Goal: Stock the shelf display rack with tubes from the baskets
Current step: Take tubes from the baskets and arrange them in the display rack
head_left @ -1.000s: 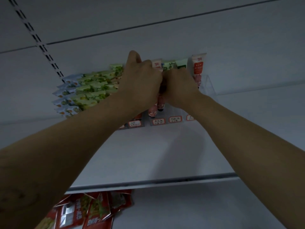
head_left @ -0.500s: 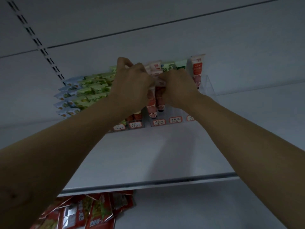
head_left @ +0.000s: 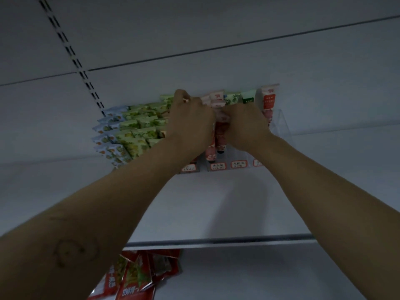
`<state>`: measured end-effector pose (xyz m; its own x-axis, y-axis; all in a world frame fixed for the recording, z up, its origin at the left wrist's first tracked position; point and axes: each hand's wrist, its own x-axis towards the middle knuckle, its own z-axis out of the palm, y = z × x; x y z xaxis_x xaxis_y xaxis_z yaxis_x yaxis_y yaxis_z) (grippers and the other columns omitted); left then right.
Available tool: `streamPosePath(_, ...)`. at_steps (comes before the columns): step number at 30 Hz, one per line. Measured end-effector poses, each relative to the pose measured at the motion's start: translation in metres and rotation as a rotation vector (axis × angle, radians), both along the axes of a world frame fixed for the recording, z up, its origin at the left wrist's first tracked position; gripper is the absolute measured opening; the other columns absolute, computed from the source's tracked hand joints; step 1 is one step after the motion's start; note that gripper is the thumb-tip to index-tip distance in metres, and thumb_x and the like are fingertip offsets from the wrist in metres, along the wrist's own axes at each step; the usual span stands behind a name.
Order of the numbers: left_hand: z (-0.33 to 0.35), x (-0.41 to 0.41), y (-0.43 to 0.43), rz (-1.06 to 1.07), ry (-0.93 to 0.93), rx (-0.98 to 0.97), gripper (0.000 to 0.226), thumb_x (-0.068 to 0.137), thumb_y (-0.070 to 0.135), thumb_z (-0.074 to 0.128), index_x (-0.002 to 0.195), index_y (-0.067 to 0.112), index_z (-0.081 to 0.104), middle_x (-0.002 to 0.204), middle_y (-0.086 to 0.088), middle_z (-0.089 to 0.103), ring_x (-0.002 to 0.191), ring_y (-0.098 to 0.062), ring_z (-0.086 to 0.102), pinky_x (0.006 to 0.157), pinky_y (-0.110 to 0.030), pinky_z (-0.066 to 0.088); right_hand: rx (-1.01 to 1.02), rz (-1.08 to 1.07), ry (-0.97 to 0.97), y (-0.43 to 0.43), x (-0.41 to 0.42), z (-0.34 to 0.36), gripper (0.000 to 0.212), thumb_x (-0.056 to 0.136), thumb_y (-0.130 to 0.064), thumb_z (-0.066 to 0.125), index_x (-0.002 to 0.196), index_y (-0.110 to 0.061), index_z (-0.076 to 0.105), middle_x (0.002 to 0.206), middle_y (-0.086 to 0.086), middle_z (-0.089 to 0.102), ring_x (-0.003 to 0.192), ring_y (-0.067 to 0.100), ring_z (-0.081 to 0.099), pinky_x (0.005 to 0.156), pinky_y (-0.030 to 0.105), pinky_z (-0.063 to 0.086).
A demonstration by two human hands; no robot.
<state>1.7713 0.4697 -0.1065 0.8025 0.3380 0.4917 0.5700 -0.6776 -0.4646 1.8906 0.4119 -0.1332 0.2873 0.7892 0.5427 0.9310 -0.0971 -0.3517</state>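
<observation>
tubes mostly behind left hand; right hand

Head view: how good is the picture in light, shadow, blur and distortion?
Head view: dim and greyish, no glare. Head view: a soft shadow falls on the shelf, and the wide lens stretches the forearms toward the corners. Head view: price labels are too blurred to read; left hand and right hand cover tubes.

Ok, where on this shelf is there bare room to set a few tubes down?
Bare shelf runs from the price labels to the front edge, and right of the clear rack. Crowded: the rack, where left hand and right hand sit among the tubes, and the packets stacked left of it.
</observation>
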Motion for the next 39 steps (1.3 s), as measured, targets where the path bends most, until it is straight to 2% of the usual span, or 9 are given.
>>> streamPosePath(6,0.001,-0.005,-0.001,-0.042,-0.056,0.005,0.009,0.052,0.015,0.056,0.053,0.021,0.063,0.049,-0.005,0.055,0.057,-0.026,0.057,0.077,-0.038,0.022,-0.04,-0.015,0.014,-0.002,0.0,0.001,0.022,0.082,-0.012,0.057,0.1,-0.011,0.07,0.098,0.014,0.07,0.096,0.032,0.062,0.066,0.026,0.036)
streamPosePath(12,0.008,-0.012,-0.003,0.02,0.025,0.037,0.006,0.061,0.021,0.072,0.066,0.023,0.07,0.061,0.0,0.061,0.081,-0.025,0.059,0.085,-0.04,0.02,-0.072,-0.009,0.097,-0.01,0.0,0.003,0.039,0.077,-0.019,0.07,0.113,-0.015,0.057,0.097,0.009,0.068,0.091,0.029,0.063,0.065,0.029,0.047)
streamPosePath(15,0.013,-0.018,-0.012,0.01,-0.05,0.048,0.028,0.054,0.028,0.08,0.079,0.017,0.071,0.074,-0.004,0.067,0.087,-0.028,0.06,0.085,-0.041,0.022,-0.016,-0.018,0.206,-0.025,0.0,0.011,0.047,0.078,-0.02,0.074,0.115,-0.016,0.046,0.09,0.004,0.064,0.082,0.023,0.062,0.067,0.033,0.05)
streamPosePath(17,0.016,-0.023,-0.022,-0.029,-0.105,0.055,0.04,0.06,0.034,0.079,0.092,0.013,0.069,0.087,-0.008,0.069,0.091,-0.029,0.06,0.085,-0.042,0.023,-0.021,-0.012,0.219,-0.039,-0.002,0.018,0.049,0.08,-0.025,0.074,0.117,-0.016,0.044,0.095,0.001,0.061,0.082,0.02,0.059,0.067,0.03,0.048)
streamPosePath(20,0.016,-0.04,-0.047,-0.101,-0.141,0.048,0.031,0.066,0.034,0.073,0.089,0.014,0.068,0.088,-0.007,0.069,0.089,-0.029,0.06,0.084,-0.042,0.027,-0.085,-0.02,0.147,-0.067,-0.007,0.026,0.049,0.08,-0.031,0.073,0.119,-0.018,0.047,0.103,-0.002,0.061,0.086,0.02,0.058,0.067,0.029,0.046)
streamPosePath(24,-0.011,-0.076,-0.084,-0.111,-0.119,-0.073,0.028,0.065,0.038,0.079,0.081,0.02,0.068,0.083,-0.001,0.068,0.086,-0.027,0.06,0.08,-0.039,0.027,-0.256,-0.012,0.061,-0.107,-0.028,0.025,0.048,0.081,-0.039,0.071,0.121,-0.022,0.052,0.114,-0.001,0.062,0.099,0.022,0.059,0.08,0.033,0.049)
streamPosePath(32,-0.104,-0.122,-0.153,-0.227,-0.087,-0.416,0.029,0.072,0.045,0.076,0.089,0.024,0.068,0.082,0.005,0.068,0.075,-0.021,0.062,0.066,-0.034,0.043,-0.657,0.114,-0.205,-0.201,-0.078,-0.024,0.042,0.083,-0.053,0.063,0.117,-0.031,0.053,0.108,-0.011,0.063,0.099,0.015,0.056,0.08,0.029,0.046)
streamPosePath(34,-0.131,-0.127,-0.167,-0.24,-0.051,-0.485,0.028,0.075,0.047,0.07,0.091,0.024,0.067,0.085,0.004,0.068,0.081,-0.021,0.063,0.07,-0.034,0.043,-0.767,0.124,-0.159,-0.221,-0.084,-0.052,0.044,0.084,-0.053,0.062,0.121,-0.029,0.053,0.113,-0.009,0.062,0.101,0.015,0.057,0.084,0.029,0.046)
streamPosePath(39,-0.2,-0.122,-0.187,-0.114,0.172,-0.742,0.041,0.092,0.051,0.05,0.122,0.024,0.054,0.124,0.002,0.058,0.117,-0.021,0.048,0.094,-0.034,0.029,-1.018,0.079,-0.029,-0.25,-0.084,-0.14,0.056,0.086,-0.053,0.061,0.133,-0.027,0.046,0.128,-0.002,0.055,0.111,0.019,0.054,0.087,0.029,0.044)
